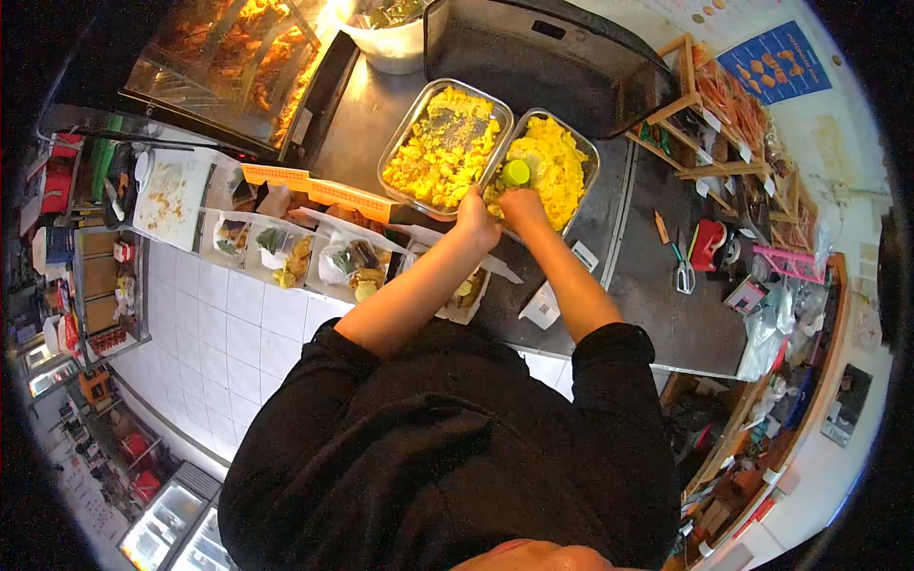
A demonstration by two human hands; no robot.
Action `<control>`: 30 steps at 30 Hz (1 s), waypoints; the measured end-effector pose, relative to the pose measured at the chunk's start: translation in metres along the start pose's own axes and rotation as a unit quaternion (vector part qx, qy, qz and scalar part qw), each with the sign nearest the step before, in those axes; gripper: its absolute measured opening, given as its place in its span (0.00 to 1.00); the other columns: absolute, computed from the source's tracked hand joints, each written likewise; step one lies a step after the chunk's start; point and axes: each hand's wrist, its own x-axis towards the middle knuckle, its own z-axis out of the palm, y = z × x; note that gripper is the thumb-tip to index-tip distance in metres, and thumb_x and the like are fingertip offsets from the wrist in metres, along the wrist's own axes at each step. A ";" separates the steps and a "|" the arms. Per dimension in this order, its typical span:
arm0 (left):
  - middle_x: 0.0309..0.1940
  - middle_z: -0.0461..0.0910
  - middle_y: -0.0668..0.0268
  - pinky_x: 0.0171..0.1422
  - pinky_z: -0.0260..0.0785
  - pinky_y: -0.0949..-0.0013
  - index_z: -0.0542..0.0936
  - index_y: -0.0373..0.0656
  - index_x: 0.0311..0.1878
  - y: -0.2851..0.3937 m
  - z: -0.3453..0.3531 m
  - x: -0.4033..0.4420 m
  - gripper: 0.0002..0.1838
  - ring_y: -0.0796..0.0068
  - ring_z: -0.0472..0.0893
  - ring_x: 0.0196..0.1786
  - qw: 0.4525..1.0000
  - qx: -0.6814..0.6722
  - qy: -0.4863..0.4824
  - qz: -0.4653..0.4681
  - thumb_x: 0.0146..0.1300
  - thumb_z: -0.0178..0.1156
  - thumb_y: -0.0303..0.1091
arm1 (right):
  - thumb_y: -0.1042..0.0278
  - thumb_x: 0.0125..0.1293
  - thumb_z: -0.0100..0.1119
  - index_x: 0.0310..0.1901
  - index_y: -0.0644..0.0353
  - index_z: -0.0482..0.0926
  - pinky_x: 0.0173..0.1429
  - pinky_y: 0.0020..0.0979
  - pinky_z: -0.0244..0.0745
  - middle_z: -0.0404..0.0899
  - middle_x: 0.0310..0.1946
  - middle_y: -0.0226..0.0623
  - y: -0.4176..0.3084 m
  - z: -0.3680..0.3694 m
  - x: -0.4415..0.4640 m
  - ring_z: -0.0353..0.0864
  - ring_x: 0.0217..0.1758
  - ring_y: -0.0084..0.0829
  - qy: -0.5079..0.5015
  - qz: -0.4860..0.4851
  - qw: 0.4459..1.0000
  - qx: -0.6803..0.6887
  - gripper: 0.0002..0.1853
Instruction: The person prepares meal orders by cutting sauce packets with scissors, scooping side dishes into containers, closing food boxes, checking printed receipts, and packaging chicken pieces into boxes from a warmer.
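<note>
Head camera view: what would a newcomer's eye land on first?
Probably the bright yellow food filling two metal trays side by side at upper centre, the left tray and right tray, with both hands, left and right, at their near edges. Next, the round green piece just beyond the right hand, then the glowing orange display case at upper left.

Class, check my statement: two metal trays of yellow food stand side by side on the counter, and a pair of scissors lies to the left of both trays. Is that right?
Not quite: the head view shows the scissors to the right of both metal trays. The trays do stand side by side on the counter.
</note>
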 end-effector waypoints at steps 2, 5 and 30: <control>0.62 0.73 0.53 0.68 0.64 0.52 0.72 0.45 0.63 0.002 0.006 0.000 0.25 0.61 0.73 0.63 0.997 0.030 0.062 -0.024 0.78 0.38 0.52 | 0.72 0.57 0.61 0.34 0.59 0.86 0.38 0.46 0.83 0.86 0.29 0.47 0.006 -0.007 -0.004 0.89 0.35 0.47 -0.040 0.015 0.999 0.009 0.06; 0.62 0.73 0.51 0.70 0.63 0.55 0.70 0.45 0.67 0.005 0.012 -0.005 0.27 0.59 0.73 0.61 0.998 0.018 0.056 -0.035 0.76 0.41 0.53 | 0.70 0.58 0.60 0.35 0.59 0.86 0.41 0.49 0.83 0.86 0.31 0.49 0.006 -0.020 -0.020 0.88 0.36 0.51 -0.071 0.049 0.995 0.048 0.07; 0.69 0.73 0.65 0.74 0.66 0.51 0.69 0.50 0.73 0.204 -0.323 -0.269 0.26 0.61 0.72 0.70 0.904 -0.015 0.281 0.321 0.73 0.56 0.39 | 0.65 0.79 0.55 0.52 0.62 0.78 0.21 0.21 0.49 0.57 0.20 0.18 -0.125 -0.144 -0.046 0.53 0.18 0.13 0.019 0.185 0.499 0.846 0.10</control>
